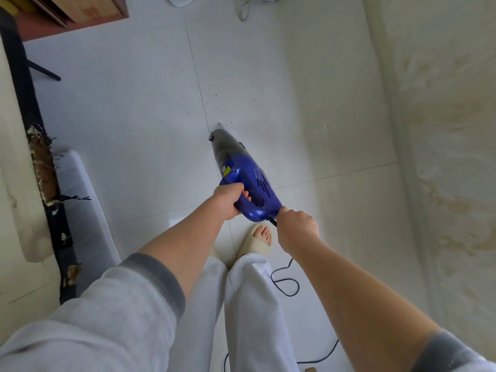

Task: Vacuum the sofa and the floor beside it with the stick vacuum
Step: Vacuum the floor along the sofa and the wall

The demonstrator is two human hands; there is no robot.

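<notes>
A blue hand-held vacuum [249,181] with a dark transparent nozzle points down at the white tiled floor [139,108]. My left hand [231,200] grips its looped handle. My right hand [296,225] pinches the black power cord where it leaves the back of the handle. Dark crumbs [214,104] lie scattered on the tiles just beyond the nozzle tip. The cream sofa [440,130], stained in patches, fills the right side of the view.
The black cord [285,284] loops on the floor by my feet in pale slippers [261,240]. A worn black-edged furniture piece [43,162] runs along the left, with a wooden cabinet [72,14] at top left. A white object and cable [243,9] lie at top.
</notes>
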